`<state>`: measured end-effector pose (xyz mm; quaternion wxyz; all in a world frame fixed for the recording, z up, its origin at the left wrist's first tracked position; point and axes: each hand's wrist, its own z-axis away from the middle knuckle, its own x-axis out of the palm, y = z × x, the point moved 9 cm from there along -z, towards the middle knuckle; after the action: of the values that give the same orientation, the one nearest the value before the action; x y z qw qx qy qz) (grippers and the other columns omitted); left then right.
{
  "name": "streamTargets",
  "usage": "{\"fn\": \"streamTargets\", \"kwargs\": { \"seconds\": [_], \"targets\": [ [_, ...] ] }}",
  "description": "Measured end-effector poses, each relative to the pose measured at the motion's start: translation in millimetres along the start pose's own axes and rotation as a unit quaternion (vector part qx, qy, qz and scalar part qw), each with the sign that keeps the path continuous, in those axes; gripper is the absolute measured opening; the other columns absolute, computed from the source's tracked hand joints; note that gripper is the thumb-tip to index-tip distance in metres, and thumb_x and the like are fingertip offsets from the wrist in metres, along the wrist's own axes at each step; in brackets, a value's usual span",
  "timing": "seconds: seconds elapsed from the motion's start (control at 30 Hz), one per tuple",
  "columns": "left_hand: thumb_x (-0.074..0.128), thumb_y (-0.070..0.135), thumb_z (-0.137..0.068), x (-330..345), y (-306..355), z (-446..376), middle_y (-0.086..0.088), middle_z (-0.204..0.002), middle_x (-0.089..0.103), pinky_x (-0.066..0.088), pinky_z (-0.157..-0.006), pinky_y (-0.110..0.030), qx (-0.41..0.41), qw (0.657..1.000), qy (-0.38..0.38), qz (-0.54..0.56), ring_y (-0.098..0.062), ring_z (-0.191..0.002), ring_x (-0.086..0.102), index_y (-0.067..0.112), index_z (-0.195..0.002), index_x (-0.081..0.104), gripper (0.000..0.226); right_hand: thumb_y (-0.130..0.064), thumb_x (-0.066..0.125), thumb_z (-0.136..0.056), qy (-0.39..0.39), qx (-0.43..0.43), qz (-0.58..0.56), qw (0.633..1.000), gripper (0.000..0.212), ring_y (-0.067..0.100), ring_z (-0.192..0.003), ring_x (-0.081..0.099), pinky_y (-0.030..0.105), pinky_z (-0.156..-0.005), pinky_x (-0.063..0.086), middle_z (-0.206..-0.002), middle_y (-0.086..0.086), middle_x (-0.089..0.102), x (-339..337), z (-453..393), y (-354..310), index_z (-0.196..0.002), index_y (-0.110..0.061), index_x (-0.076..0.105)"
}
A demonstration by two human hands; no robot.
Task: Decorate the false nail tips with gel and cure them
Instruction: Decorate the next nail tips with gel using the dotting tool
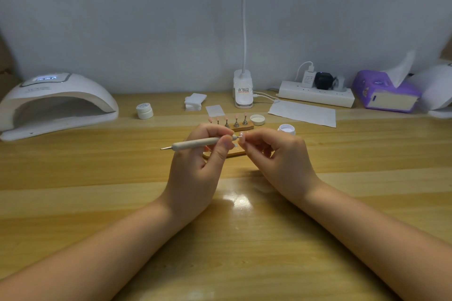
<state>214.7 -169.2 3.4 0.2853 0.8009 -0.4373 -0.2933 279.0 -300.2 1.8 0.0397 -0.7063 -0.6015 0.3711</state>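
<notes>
Head view: your left hand (195,166), just left of the frame's centre, pinches a dotting pen (195,143) between thumb and curled fingers; the pen lies almost level, its metal tip sticking out to the left and its other end pointing right. Your right hand (276,156), just right of centre, pinches a small false nail tip (241,137) at its fingertips, and the pen's right end meets that tip. Both forearms rest on the wooden table (97,190).

Directly behind your hands a wooden holder (241,127) carries a row of pink nail tips on little metal stands; a second wooden base (234,153) shows partly beneath your fingers. An open gel jar (286,129) sits just right of the holder, near your right hand, with its white lid (257,120) lying beside the stands.

At the left edge stands the curing lamp (56,102), its display lit. A closed white jar (144,110) sits to its right. Further back, in the upper middle, are stacked wipes (194,101), a clip-on lamp base (243,91), a power strip (316,94) and a sheet of paper (303,113). A purple tissue box (384,91) stands at the right.
</notes>
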Motion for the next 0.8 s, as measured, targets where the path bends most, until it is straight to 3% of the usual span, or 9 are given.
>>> {"fn": "streamTargets", "kwargs": {
  "seconds": [0.1, 0.5, 0.8],
  "targets": [
    [0.054, 0.02, -0.093, -0.2, -0.5, 0.3, 0.0, -0.09, 0.067, 0.051, -0.073, -0.018, -0.002, 1.0, 0.003, 0.003, -0.006, -0.086, 0.066, 0.022, -0.098, 0.059, 0.007, -0.013, 0.068, -0.088, 0.0, 0.002, -0.002, 1.0, 0.011, 0.011, -0.068, 0.061, 0.031, -0.064, 0.051, -0.081, 0.0, 0.071, -0.6, 0.1, 0.0, -0.096, -0.008, 0.074],
    [0.054, 0.02, -0.093, 0.9, 0.9, 0.1, 0.001, -0.09, 0.066, 0.05, -0.074, -0.016, 0.001, 1.0, -0.002, -0.005, -0.005, -0.086, 0.066, 0.022, -0.098, 0.059, 0.007, -0.013, 0.069, -0.088, -0.002, -0.003, 0.001, 1.0, 0.011, 0.009, -0.067, 0.06, 0.029, -0.063, 0.051, -0.08, -0.001, 0.071, 0.1, 0.2, -0.1, -0.096, -0.008, 0.074],
    [0.054, 0.022, -0.093, -0.1, 1.5, 0.3, 0.001, -0.091, 0.067, 0.054, -0.075, -0.031, 0.0, 1.0, 0.0, -0.011, -0.01, -0.087, 0.066, 0.024, -0.098, 0.059, 0.007, -0.013, 0.069, -0.088, -0.002, -0.006, 0.002, 1.0, 0.011, 0.008, -0.067, 0.059, 0.024, -0.062, 0.05, -0.081, -0.001, 0.071, -0.1, 0.9, -0.6, -0.096, -0.009, 0.074]
  ]
}}
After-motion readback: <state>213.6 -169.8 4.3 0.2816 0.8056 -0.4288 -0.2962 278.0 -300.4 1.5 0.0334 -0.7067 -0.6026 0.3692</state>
